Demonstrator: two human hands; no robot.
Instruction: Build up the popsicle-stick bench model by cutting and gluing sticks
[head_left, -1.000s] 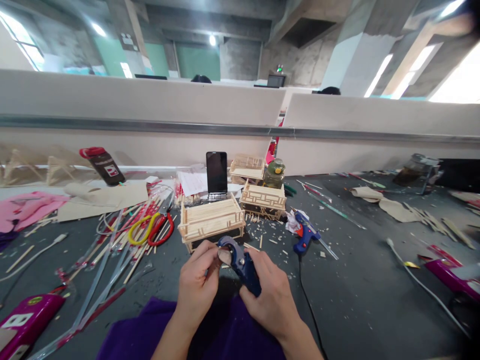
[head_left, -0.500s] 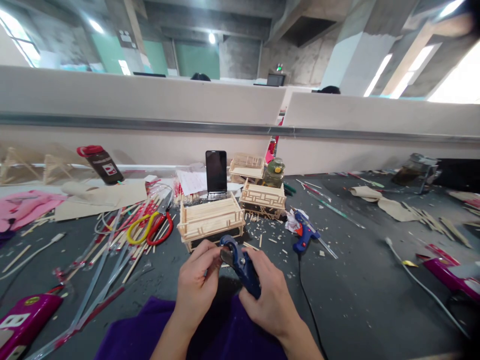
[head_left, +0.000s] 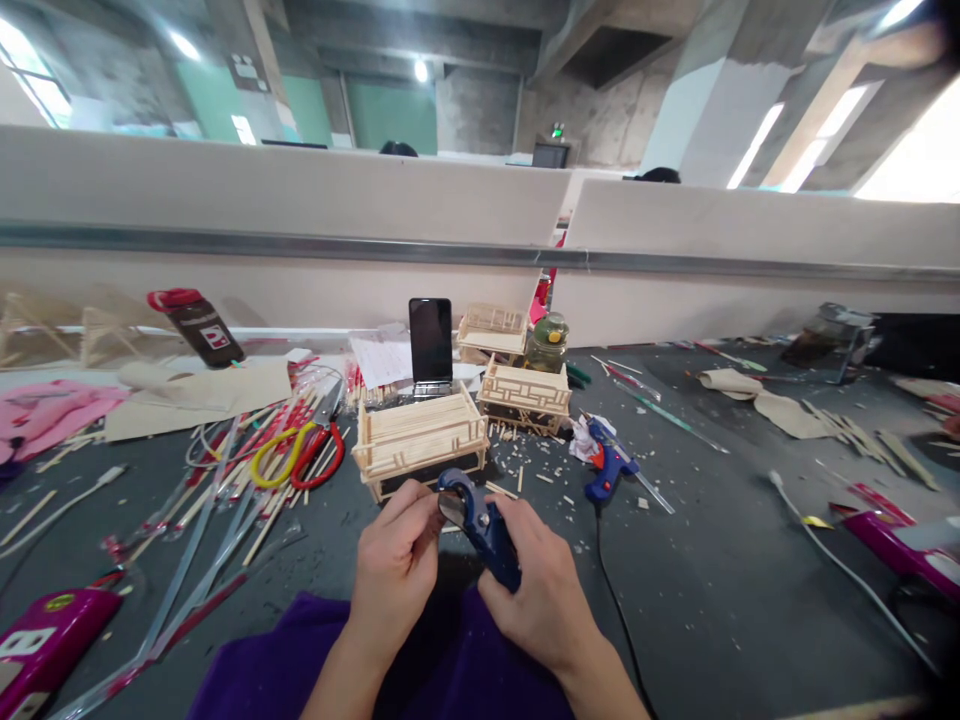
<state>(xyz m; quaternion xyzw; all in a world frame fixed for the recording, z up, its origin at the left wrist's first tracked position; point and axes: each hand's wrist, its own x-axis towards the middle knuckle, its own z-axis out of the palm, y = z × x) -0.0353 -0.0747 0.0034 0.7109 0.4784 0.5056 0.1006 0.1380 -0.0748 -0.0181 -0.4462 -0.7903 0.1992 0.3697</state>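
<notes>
Wrapped around the handles of a dark blue pipe cutter point(head_left: 489, 540) is my right hand point(head_left: 544, 580). The cutter's curved jaw and metal blade point up and left, toward my left hand point(head_left: 397, 555). That hand is closed in a pinch right at the jaw; whatever lies between its fingertips is too small or hidden to make out. Just beyond both hands stands a small bed-like model of thin wooden sticks point(head_left: 420, 440). A second stick model with a lattice rail point(head_left: 525, 390) is behind it to the right, and a third model point(head_left: 493, 333) sits farther back.
A blue glue gun point(head_left: 611, 465) with a black cord lies to the right. Red-and-yellow-handled scissors point(head_left: 319, 455) rest among scattered sticks at left. A phone point(head_left: 431, 340) stands upright at the back beside a green jar point(head_left: 550, 343). Wood scraps litter the dark table point(head_left: 712, 560).
The view has shifted slightly. The cutter's jaw and blade have moved a little relative to the left fingertips; both hands keep nearly the same place and hold.
</notes>
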